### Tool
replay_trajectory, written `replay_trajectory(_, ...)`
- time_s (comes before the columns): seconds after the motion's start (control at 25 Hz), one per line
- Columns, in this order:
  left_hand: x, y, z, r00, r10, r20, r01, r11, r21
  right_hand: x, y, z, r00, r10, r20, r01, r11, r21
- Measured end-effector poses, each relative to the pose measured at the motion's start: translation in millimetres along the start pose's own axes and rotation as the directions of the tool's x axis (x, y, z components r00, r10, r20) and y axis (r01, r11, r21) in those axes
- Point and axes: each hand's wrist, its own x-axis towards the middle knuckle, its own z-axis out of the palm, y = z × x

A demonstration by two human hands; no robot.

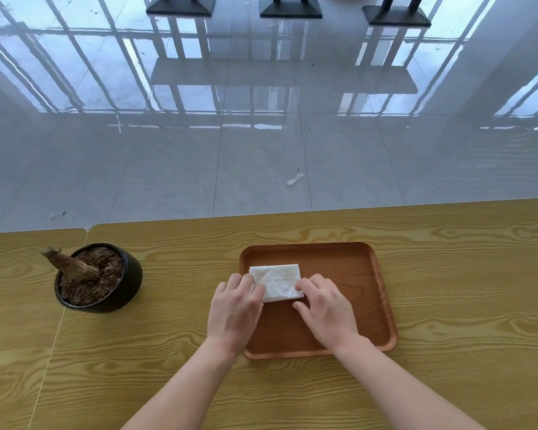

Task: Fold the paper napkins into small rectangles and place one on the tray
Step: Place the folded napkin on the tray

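A white paper napkin (278,280), folded into a small rectangle, lies flat in the left part of the brown wooden tray (357,274). My left hand (235,308) rests its fingertips on the napkin's left edge. At the napkin's lower right corner, my right hand (325,308) touches it with its fingers. Both hands lie over the tray, fingers curved down onto the paper. I cannot tell whether they pinch it or just press on it.
A black pot (106,280) of soil with a cut woody stump stands on the yellow wooden table (463,305) to the left of the tray. Past the table's far edge is a glossy tiled floor (261,135) with a small wrapper (295,179) and black table bases (290,9).
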Motion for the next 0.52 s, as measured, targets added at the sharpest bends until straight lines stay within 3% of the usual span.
replay_trajectory(0.52,20.1,-7.1,3.8,1.0,0.004,-0.002,-0.004,0.999,0.049,29.1,-1.7,1.9,0.999,-0.016,-0.037,0.013,0.998,-0.063)
